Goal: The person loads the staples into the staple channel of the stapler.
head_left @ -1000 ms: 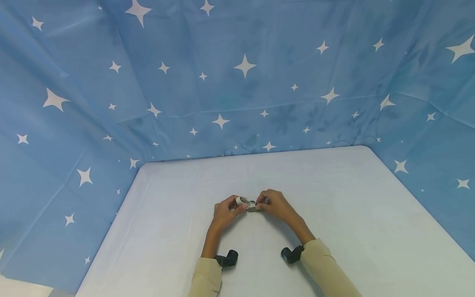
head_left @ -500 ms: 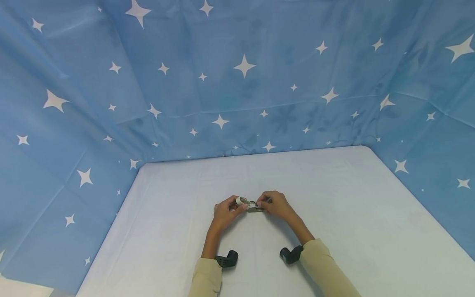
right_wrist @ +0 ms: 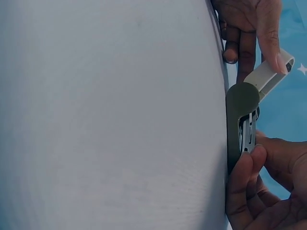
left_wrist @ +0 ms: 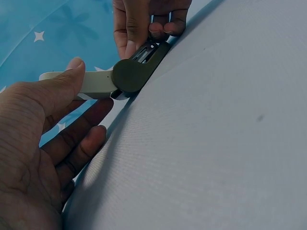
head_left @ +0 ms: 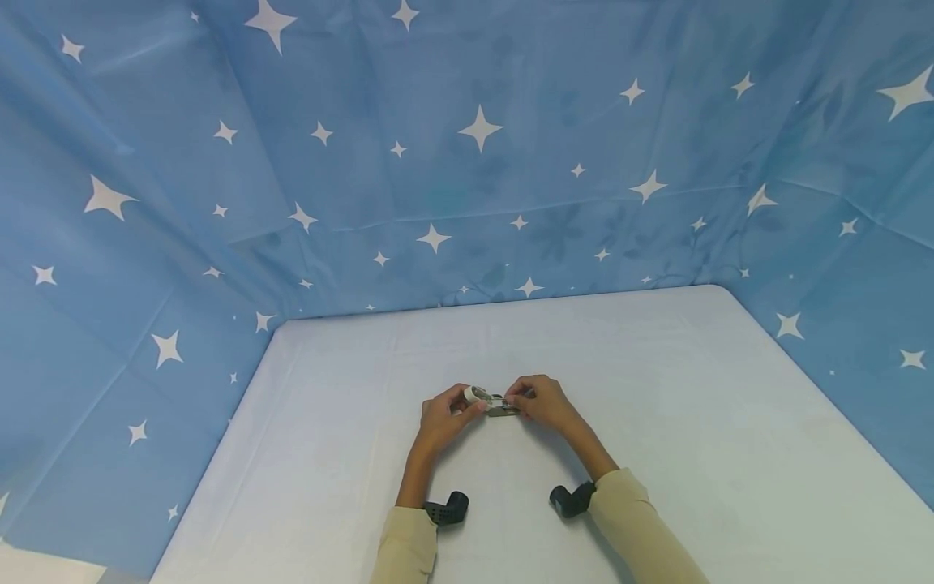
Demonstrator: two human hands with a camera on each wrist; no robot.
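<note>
A small stapler (head_left: 502,411) with a dark green base (right_wrist: 233,139) and a cream top arm (left_wrist: 98,82) is held low over the white table, its top arm swung up and back. My left hand (head_left: 440,419) pinches that cream arm between thumb and fingers. On the other side, my right hand (head_left: 546,404) pinches the end of the metal staple rail (right_wrist: 248,132), which lies along the green base. The right fingertips hide the rail's far end, so I cannot tell whether staples are inside.
White cloth covers the table (head_left: 350,373). Blue star-patterned fabric (head_left: 467,186) hangs along the back and sides. A dark wrist camera (head_left: 447,508) sits on the left forearm and another wrist camera (head_left: 572,500) on the right.
The right hand has shifted very slightly toward me and to the right along the stapler, exposing a bit more of its base. The left hand has stayed in place, holding the top arm.
</note>
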